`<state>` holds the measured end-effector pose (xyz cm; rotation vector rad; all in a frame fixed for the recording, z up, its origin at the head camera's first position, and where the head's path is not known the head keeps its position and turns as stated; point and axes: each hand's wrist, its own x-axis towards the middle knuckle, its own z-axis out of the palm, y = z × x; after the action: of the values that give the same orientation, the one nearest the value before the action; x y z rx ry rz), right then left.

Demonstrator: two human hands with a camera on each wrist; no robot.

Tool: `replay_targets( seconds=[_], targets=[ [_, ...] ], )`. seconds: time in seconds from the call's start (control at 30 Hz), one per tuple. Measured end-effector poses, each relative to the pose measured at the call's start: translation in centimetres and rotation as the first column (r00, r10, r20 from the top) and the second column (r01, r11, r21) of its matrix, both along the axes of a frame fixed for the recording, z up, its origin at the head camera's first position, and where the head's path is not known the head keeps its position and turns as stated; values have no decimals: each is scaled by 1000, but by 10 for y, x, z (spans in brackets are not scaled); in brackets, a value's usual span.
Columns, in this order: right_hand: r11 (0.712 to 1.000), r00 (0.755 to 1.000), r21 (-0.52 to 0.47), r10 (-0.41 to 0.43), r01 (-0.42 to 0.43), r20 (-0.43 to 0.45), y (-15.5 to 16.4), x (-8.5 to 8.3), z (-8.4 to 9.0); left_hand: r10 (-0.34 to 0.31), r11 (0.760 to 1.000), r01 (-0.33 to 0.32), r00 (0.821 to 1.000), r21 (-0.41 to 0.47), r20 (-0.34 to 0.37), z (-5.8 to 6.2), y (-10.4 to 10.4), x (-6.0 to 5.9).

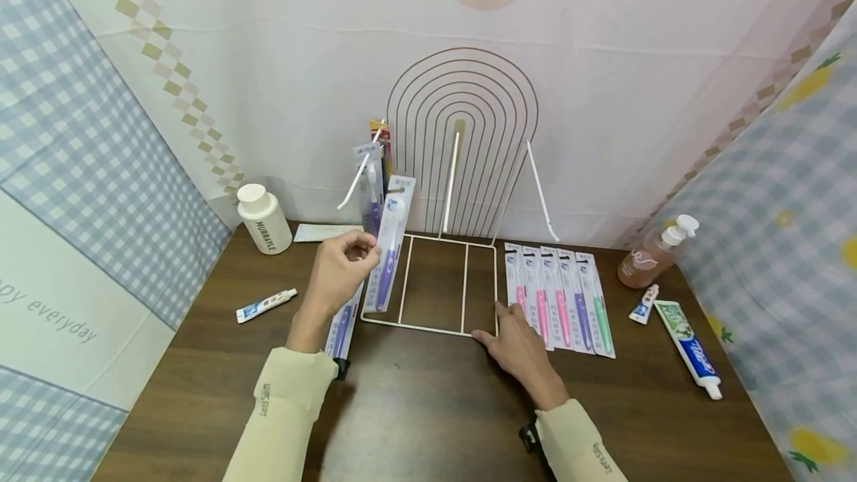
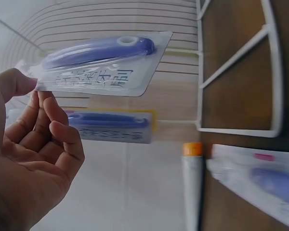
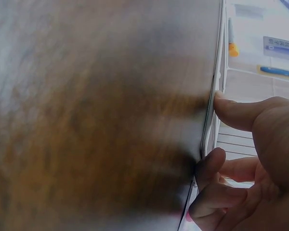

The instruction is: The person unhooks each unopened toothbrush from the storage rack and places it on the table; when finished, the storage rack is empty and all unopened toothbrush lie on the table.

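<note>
My left hand (image 1: 364, 245) (image 2: 36, 89) pinches a blister-packed purple toothbrush (image 1: 390, 244) (image 2: 101, 65) by its edge and holds it upright over the left side of a white wire rack (image 1: 462, 285) (image 2: 236, 129). A second purple pack (image 1: 371, 184) (image 2: 111, 126) hangs on the rack's left peg. A third one (image 1: 341, 329) lies on the table under my left wrist. My right hand (image 1: 492, 322) (image 3: 214, 130) rests on the table, thumb and forefinger touching the rack's front right corner wire (image 3: 217, 72). Several packed toothbrushes (image 1: 562, 303) lie in a row right of the rack.
A white bottle (image 1: 264, 218), a paper slip (image 1: 324, 232) and a small toothpaste tube (image 1: 266, 305) sit at the left. At the right stand a pump bottle (image 1: 652, 253), a small tube (image 1: 644, 303) and a large toothpaste tube (image 1: 689, 348). Curtains enclose the brown table (image 1: 428, 407).
</note>
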<state>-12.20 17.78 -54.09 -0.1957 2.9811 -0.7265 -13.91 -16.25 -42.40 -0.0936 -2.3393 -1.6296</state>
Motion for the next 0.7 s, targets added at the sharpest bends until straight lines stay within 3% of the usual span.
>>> replay_targets(
  seconds=[0.17,0.27,0.7],
  targets=[
    [1000,1000,2,1,-1,12,-4,2,7,-9,1000,11,998,-19,65,-17,-2,13],
    [1000,1000,6,4,-4,18,-7,6,20,-3,1000,4,996,-10,92,-26,-6,20],
    [1000,999,30,5,-6,52,-9,7,29,112,991,-128,964,48,243,-55,-45,52]
  ],
)
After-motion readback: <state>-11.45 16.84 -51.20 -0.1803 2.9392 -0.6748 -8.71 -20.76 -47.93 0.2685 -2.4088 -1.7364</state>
